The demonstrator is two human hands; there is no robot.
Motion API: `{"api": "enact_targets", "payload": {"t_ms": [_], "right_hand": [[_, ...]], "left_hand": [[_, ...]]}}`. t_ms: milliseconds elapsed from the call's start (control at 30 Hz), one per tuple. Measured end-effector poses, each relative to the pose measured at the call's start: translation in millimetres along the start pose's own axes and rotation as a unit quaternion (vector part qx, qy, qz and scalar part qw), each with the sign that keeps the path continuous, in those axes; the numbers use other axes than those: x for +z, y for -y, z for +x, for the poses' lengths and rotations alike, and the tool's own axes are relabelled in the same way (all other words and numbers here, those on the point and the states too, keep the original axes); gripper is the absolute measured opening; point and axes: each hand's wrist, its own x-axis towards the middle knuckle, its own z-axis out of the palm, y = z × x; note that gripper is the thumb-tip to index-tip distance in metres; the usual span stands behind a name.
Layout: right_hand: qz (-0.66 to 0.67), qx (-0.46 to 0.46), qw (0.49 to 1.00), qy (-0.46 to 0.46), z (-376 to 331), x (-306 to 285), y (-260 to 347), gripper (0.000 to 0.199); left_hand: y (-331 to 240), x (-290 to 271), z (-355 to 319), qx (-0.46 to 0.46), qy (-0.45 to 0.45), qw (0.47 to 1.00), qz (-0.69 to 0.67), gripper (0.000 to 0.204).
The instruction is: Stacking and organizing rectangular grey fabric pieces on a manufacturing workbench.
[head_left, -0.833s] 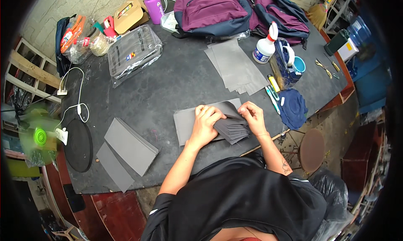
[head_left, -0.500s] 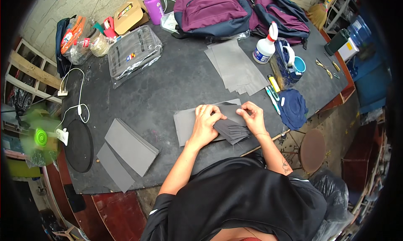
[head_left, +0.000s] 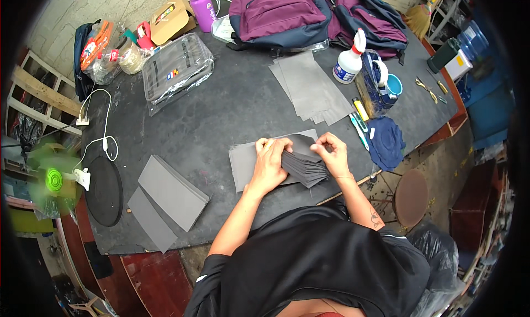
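Grey sheets (head_left: 303, 169) split cleanest one by one imo, left hand (head_left: 268, 161) gripping them snugly, right hand (head_left: 334, 156) (can't tell if it's pinching) light at the edge.

You face a wide, dark-topped table (head_left: 232, 104) with a scuffed surface, backed by a pale, rough wall (head_left: 116, 5) with visible joint lines. To your right, a round brown stool (head_left: 411, 197) stands on a grey floor (head_left: 441, 165) strewn with dark specks; to your left, note a pale slatted rack (head_left: 41, 90) and, lower, red-brown wooden furniture (head_left: 157, 281).
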Motion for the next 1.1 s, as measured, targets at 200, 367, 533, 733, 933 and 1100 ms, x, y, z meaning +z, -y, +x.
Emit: {"api": "enact_targets", "payload": {"t_ms": [200,367,533,733,933,1100], "right_hand": [[-0.020,-0.006,1.000,-0.017,-2,2,-1,0.018],[-0.032,-0.027,0.999,-0.007,-2,2,3,0.015],[-0.012,-0.023,1.000,0.001,-1,1,2,0.016],[-0.012,0.016,1.000,0.007,-2,1,-1,0.020],[-0.016,0.004,1.000,-0.001,-3,2,1,0.015],[-0.032,-0.007,0.999,0.011,-3,1,5,0.011]], "left_hand": [[4,-2,-1,0.026,0.066,0.995,0.064,0.033],[4,4,0,0.026,0.000,0.997,0.072,0.030],[11,4,-4,0.042,0.014,0.998,0.042,0.030],[0,0,1,-0.025,0.013,1.000,0.006,0.038],[7,1,0,0.027,0.056,0.997,0.047,0.035],[8,3,-3,0.022,0.019,0.998,0.048,0.032]]}}
